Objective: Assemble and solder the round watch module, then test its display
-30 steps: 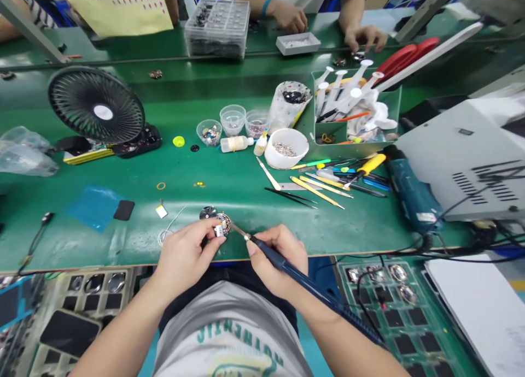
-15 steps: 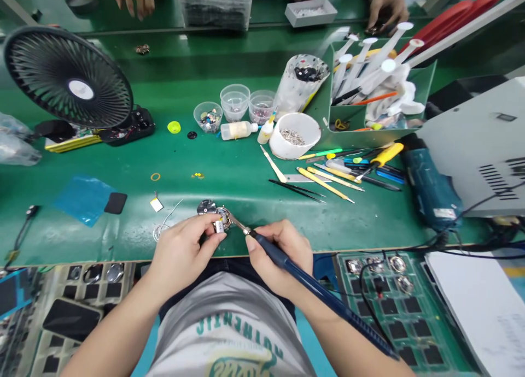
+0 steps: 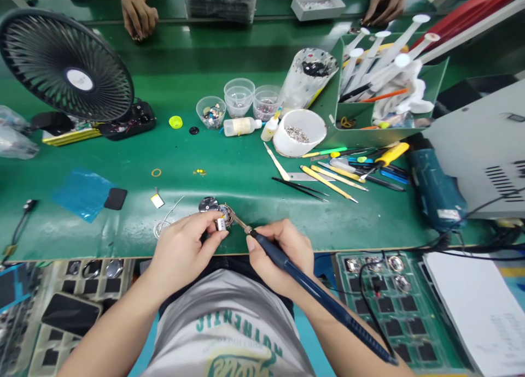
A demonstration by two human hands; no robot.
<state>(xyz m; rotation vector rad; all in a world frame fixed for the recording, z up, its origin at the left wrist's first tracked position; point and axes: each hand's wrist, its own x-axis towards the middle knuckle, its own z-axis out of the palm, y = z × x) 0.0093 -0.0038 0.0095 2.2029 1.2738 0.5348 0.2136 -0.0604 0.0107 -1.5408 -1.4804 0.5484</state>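
Note:
Near the bench's front edge, my left hand [image 3: 184, 246] pinches a small silver battery [image 3: 221, 224] between thumb and fingertips. The battery is beside an opened round watch case [image 3: 227, 212], partly hidden by my fingers. My right hand [image 3: 283, 251] is closed round the dark blue handle of a soldering iron [image 3: 303, 284]. Its metal tip reaches the right side of the watch case; whether it touches cannot be made out. A dark round disc [image 3: 208, 204] lies against the case's upper left. Thin white wire [image 3: 164, 224] lies coiled beside my left hand.
A black fan [image 3: 77, 74] stands at the left. Small cups [image 3: 239, 95], a white cup of metal bits [image 3: 301, 134], and hand tools [image 3: 332, 183] lie to the right, before a green organiser [image 3: 388, 134]. Another person's hand [image 3: 139, 16] rests at the far side. Trays [image 3: 389, 306] sit below.
The view has shifted slightly. At the far left, another person's hand has come down onto the bench edge, where a small metallic part lay. My own hands keep nearly the same pose.

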